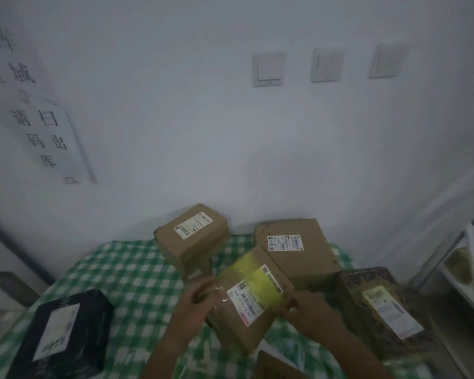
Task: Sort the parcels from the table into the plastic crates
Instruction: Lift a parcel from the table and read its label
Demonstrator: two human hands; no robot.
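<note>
both hands on the taped box

you held the taped box (253, 296) near the table's (126, 272) front edge, toward its right. your left hand (195, 305) curled its fingers over the box's left end; your right hand (309, 310) pinched its right edge. a black box (69, 332) lay at the front left corner, two brown boxes (193, 236) (298, 247) at the back edge, a patterned box (381, 305) at the right edge.

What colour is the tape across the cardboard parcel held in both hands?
Yellow tape crosses the brown cardboard parcel, seen in the head view.
</note>
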